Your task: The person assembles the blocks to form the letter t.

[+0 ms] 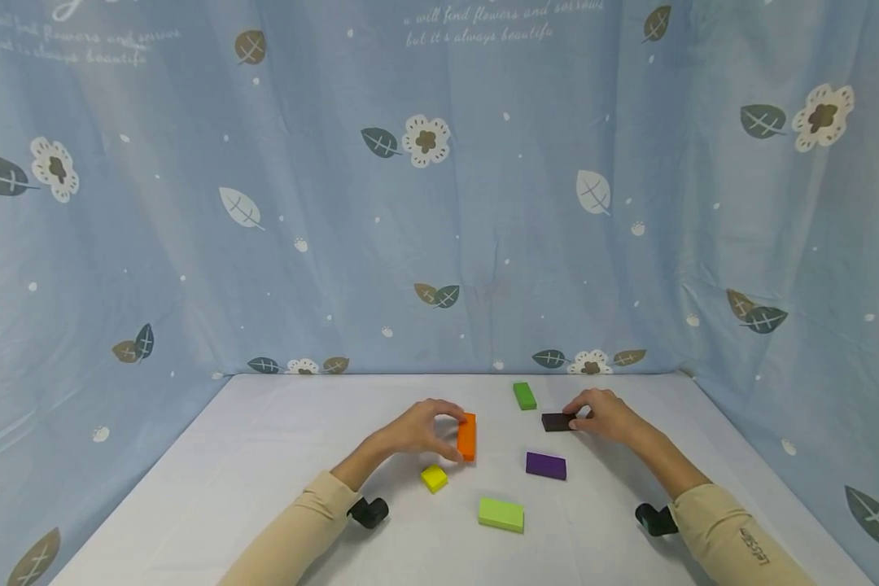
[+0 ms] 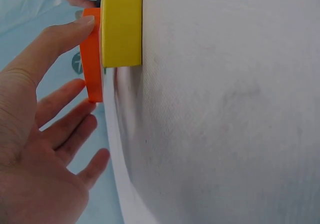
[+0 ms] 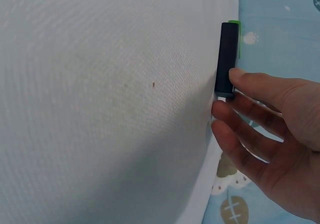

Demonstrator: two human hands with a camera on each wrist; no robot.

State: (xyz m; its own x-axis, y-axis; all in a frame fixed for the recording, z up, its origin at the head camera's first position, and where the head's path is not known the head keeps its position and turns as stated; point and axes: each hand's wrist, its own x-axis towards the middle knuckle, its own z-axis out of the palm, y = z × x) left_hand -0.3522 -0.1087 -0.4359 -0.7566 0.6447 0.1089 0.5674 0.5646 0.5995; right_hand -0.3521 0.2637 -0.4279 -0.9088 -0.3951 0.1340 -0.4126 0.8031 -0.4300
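On the white tabletop, my left hand (image 1: pixel 416 430) holds an orange rectangular block (image 1: pixel 468 438) by its two ends, thumb at the near end and fingers at the far one. The left wrist view shows the thumb overlapping the orange block (image 2: pixel 92 58), the other fingers spread beside it. My right hand (image 1: pixel 611 417) pinches the right end of a black rectangular block (image 1: pixel 554 422). In the right wrist view the thumb presses the face of the black block (image 3: pixel 227 58); the fingertips beneath are partly hidden.
A yellow block (image 1: pixel 434 478) lies just nearer than the orange one. A purple block (image 1: pixel 545 465), a light green block (image 1: pixel 501 514) and a darker green block (image 1: pixel 524 396) lie around the middle. A blue patterned curtain (image 1: pixel 322 203) hangs behind the table and along its sides.
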